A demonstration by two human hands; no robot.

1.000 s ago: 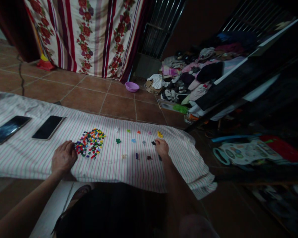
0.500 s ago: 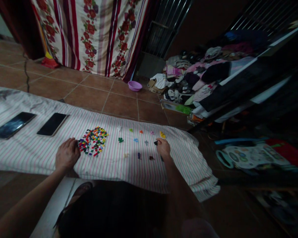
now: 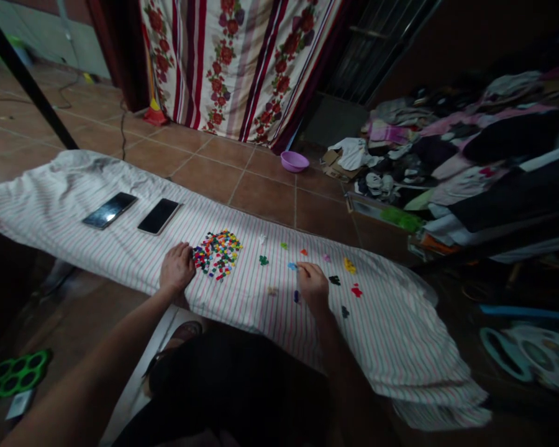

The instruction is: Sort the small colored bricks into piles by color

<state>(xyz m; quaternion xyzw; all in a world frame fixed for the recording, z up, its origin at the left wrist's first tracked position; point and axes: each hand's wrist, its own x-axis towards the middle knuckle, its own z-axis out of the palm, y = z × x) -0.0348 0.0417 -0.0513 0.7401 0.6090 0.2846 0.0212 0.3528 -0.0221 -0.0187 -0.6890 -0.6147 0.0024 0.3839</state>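
While the left hand [image 3: 177, 267] lay half-curled beside the multicolored pile [image 3: 218, 249], the right hand [image 3: 313, 285] was nearly closed to its right, both grips' contents indiscernible.

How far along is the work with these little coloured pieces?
Partway, it seems. Single-colour groups already lie apart, such as the yellow group, red group and green group. The right hand is at the light blue group; whether it grips a piece is unclear. Left to do, apparently: the large mixed pile beside the left hand.
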